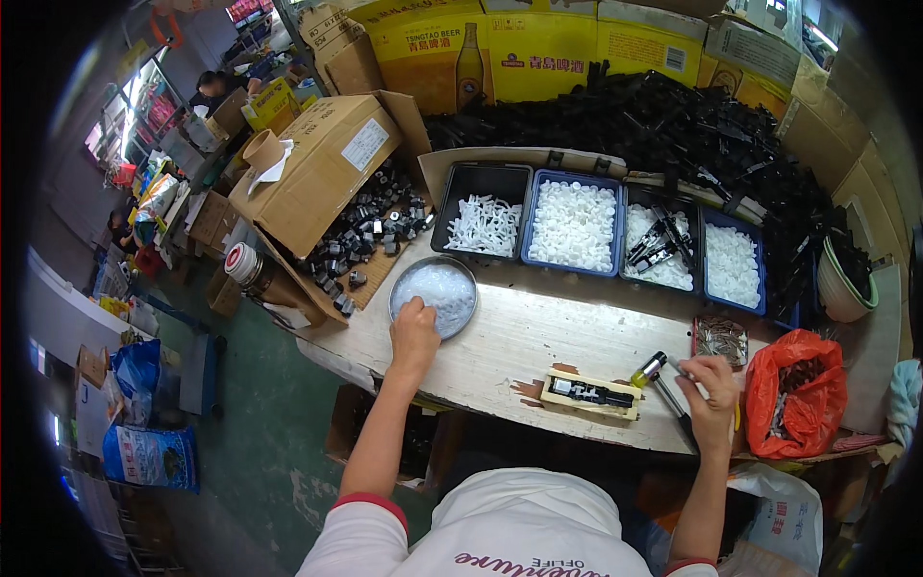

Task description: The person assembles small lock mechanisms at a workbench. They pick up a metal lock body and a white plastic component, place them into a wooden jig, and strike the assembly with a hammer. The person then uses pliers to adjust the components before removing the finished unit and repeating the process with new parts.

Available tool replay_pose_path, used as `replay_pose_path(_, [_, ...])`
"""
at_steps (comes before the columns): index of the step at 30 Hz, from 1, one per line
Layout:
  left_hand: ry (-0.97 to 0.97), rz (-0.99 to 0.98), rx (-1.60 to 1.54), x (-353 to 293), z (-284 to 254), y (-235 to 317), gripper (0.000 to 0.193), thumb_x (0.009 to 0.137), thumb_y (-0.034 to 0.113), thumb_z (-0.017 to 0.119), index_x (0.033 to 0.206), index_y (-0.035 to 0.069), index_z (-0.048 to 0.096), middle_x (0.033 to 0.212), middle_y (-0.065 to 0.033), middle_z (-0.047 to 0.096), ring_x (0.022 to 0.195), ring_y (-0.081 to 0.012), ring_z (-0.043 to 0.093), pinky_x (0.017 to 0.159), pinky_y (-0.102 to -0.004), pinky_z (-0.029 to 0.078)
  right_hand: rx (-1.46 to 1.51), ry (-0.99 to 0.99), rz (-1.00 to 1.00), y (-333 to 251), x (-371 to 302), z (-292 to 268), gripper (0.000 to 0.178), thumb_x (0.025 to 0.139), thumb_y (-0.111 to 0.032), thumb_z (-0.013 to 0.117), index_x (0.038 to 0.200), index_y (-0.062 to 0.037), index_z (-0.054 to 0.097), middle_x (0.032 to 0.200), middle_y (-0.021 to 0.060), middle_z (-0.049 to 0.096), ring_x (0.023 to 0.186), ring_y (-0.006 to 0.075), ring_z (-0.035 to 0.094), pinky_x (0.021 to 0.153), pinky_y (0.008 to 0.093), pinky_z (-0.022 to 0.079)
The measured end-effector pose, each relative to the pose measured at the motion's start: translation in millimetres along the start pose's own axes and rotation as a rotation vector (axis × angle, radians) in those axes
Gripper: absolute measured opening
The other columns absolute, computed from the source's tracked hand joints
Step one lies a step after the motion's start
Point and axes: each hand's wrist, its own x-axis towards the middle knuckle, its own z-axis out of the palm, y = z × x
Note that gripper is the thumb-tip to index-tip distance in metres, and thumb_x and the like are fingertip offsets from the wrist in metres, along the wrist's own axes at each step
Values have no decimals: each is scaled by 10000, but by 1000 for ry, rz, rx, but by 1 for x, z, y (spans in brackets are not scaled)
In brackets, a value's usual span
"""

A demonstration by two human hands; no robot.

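1. Evidently worn, the pale tabletop has brown chipped patches and a curved look; left of it, a green floor runs past bags and cartons toward another person far off.
2. Across the back, yellow cartons wall in a heap of black parts; before it, four bins stand in a row, three with white pieces, one of those with black parts on top, and the leftmost with white branched pieces.
3. An open carton spilling dark and silvery pieces crowds the round dish on the left; a red bag sits close by the right hand.
4. The left hand reaches into that dish, fingers bunched; whether they grip anything, I cannot tell.
5. The right hand's fingers are curled near a hammer; a greyish sliver shows there, too unclear to call held.
6. Nearby, a wooden holder carries a black part.
7. Dark shadow obscures the space beneath.
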Motion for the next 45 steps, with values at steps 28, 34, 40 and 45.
replay_pose_path(28, [-679, -653, -1507, -7, -20, 139, 123, 767, 38, 633, 869, -29, 628, 661, -57, 596, 489, -75, 525, 407, -187, 400, 8, -106, -437, -49, 5, 63, 274, 614, -20, 634, 875, -99, 606, 813, 2, 562, 686, 153, 491, 664, 316, 327])
replay_pose_path(34, [-958, -705, -1488, -2, -14, 139, 153, 765, 64, 635, 871, -45, 619, 660, -56, 579, 505, -62, 520, 383, -180, 408, -83, -119, -596, -50, 0, 58, 278, 608, -34, 611, 879, -89, 593, 841, 9, 552, 718, 166, 493, 718, 335, 333])
replay_pose_path(40, [-874, -566, -1457, -12, -10, 153, 164, 764, 97, 648, 901, 10, 631, 691, -41, 584, 578, -91, 540, 451, -204, 439, 240, -161, -143, -33, -12, 46, 220, 673, -21, 647, 889, -50, 614, 813, 52, 602, 714, 202, 526, 685, 310, 342])
replay_pose_path(45, [-395, 159, -802, -36, 9, 155, 293, 650, 109, 713, 933, 87, 643, 877, -29, 575, 875, -187, 465, 734, -330, 361, 169, -174, 39, -11, -25, 28, 207, 665, -52, 664, 868, -41, 623, 751, 50, 600, 673, 180, 527, 678, 296, 331])
